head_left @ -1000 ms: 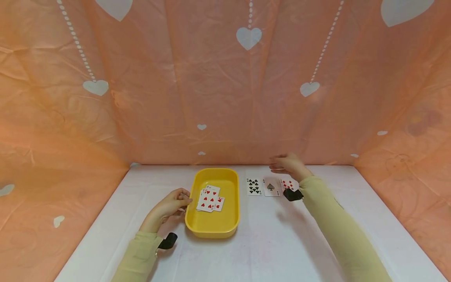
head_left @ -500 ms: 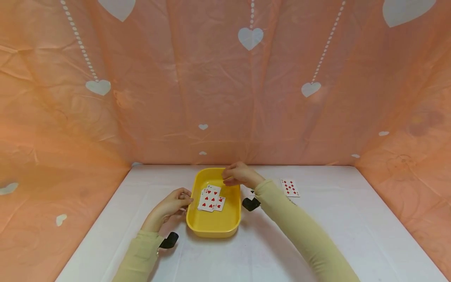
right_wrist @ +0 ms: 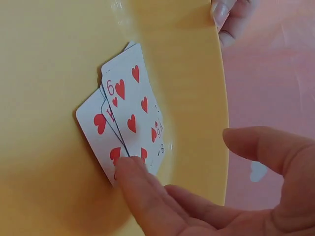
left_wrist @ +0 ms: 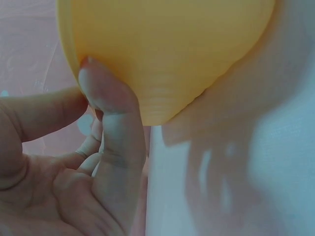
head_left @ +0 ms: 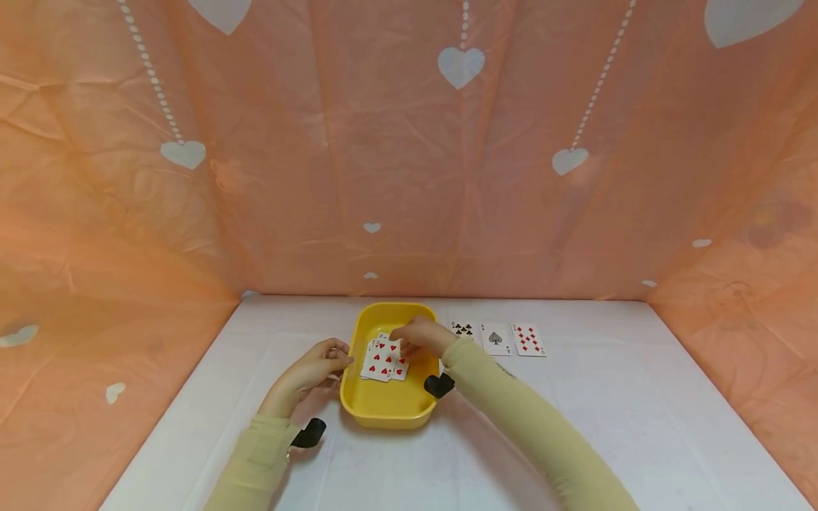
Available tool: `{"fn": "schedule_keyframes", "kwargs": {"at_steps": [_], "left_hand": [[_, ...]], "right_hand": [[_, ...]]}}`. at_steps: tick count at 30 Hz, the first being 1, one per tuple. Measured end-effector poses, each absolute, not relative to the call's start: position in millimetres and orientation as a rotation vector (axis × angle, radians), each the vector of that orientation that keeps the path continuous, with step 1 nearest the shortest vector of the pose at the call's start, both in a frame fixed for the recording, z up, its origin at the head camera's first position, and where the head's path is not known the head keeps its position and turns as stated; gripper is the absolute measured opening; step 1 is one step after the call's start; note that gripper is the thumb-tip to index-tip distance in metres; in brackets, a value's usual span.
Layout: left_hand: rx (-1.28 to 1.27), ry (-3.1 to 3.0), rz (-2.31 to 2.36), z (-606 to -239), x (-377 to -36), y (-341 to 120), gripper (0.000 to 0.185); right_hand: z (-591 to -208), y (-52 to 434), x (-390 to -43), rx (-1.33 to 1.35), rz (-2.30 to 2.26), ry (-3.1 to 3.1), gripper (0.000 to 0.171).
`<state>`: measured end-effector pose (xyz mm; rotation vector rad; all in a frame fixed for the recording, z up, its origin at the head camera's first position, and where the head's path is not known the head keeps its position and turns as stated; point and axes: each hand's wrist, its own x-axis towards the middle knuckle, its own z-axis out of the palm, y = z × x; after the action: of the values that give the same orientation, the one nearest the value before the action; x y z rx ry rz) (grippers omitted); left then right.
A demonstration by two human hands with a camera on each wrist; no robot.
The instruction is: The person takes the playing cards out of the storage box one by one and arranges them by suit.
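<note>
My left hand (head_left: 319, 365) pinches the left rim of a yellow plastic tray (head_left: 391, 411); in the left wrist view its thumb (left_wrist: 110, 93) lies against the tray's outer wall. Inside the tray is a small overlapping pile of playing cards, with a six of hearts (head_left: 377, 363) face up on top. My right hand (head_left: 423, 335) reaches over the tray's right side to the pile. In the right wrist view its fingertips (right_wrist: 130, 169) are at the pile's lower edge, seemingly touching it. The thumb (right_wrist: 253, 142) stands well apart from them, and nothing shows between.
A row of face-up cards lies on the white table right of the tray: a clubs card (head_left: 461, 328) partly covered by my right arm, an ace of spades (head_left: 495, 339) and a diamonds card (head_left: 528, 340). Pink-orange cloth with hearts (head_left: 409, 177) encloses the back and sides.
My right hand has moved left from above the row of cards, across the tray's right rim and down to the pile. My left hand has kept its pinch on the rim.
</note>
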<state>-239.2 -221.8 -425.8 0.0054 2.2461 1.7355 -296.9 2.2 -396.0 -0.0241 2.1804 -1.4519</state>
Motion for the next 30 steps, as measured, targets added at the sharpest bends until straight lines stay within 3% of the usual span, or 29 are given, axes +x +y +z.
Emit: {"fn": "schedule_keyframes", "kwargs": {"at_steps": [10,18,23,30], "left_hand": [[0.014,2.253,1.727,-426.5,-238.6,-221.8,0.021],[0.003,2.266,1.725,-426.9,-238.5,-220.9,0.021],[0.012,2.261,1.737,-426.8,-238.0,-221.3,0.021],[0.021,2.255,1.737,-426.0,-237.6,-221.5,0.023]], "right_hand": [[-397.4,-3.5,-299.2,0.137,-1.590,1.925,0.054],[-403.0,-9.8,-300.7,0.270,-1.726,1.692,0.058],[-406.9,-9.4,-302.5,0.322,-1.757,1.646,0.050],[-415.2,-13.9,-306.4,0.248,-1.711,1.671,0.021]]}}
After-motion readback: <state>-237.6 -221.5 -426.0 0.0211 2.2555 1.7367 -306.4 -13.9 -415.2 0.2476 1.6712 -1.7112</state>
